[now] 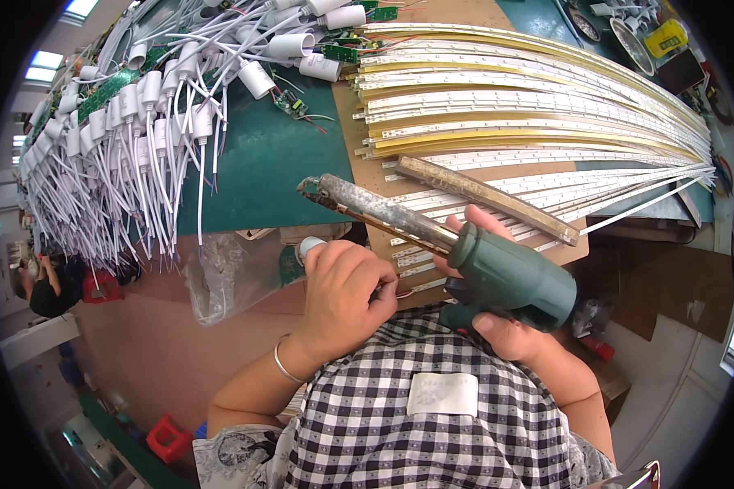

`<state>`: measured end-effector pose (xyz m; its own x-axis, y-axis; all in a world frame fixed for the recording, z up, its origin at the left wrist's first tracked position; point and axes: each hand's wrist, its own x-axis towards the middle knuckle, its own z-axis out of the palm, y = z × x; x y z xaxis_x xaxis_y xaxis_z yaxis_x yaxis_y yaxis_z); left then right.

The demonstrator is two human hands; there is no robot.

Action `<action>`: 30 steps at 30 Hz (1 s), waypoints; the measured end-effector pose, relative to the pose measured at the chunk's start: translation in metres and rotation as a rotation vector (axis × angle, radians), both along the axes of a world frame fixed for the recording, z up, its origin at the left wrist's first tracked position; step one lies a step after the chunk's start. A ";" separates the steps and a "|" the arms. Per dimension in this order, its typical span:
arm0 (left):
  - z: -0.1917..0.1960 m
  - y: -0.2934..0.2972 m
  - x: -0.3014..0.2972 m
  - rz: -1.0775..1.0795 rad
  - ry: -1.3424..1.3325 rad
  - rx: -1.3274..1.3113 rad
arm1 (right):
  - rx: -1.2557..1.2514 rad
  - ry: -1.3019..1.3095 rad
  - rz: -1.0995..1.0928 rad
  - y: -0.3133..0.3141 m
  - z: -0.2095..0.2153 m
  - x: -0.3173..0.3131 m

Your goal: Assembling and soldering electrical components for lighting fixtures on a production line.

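My right hand (511,336) is wrapped round the grip of a green soldering gun (514,273). Its long, stained metal barrel points to the upper left, over the front edge of the bench. Close beside it, my left hand (347,292) is closed on a white cylindrical cap (308,246), which shows only at its end past the knuckles. Thin wires come out at the thumb side of that hand. Narrow white LED strips (432,201) lie on a brown board in front of the gun, and a worn flat bar (489,200) rests slantwise across them.
A large heap of white caps with cables and green circuit boards (155,106) covers the left of the green bench (277,163). More strips in yellow-edged bundles (497,90) fill the right. A clear plastic bag (224,277) hangs at the front edge. A person (47,285) is far left.
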<state>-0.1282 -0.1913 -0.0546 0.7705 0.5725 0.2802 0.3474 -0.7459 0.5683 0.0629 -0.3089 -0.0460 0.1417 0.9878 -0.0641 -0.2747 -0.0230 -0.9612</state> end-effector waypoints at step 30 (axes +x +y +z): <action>0.012 0.004 0.007 0.023 0.177 0.067 | 0.017 -0.570 0.032 -0.119 -0.034 0.046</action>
<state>-0.1216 -0.1873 -0.0424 0.7980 0.5752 0.1797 0.4550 -0.7707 0.4461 0.1092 -0.4283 -0.0795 0.1187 0.9925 0.0295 0.2878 -0.0060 -0.9577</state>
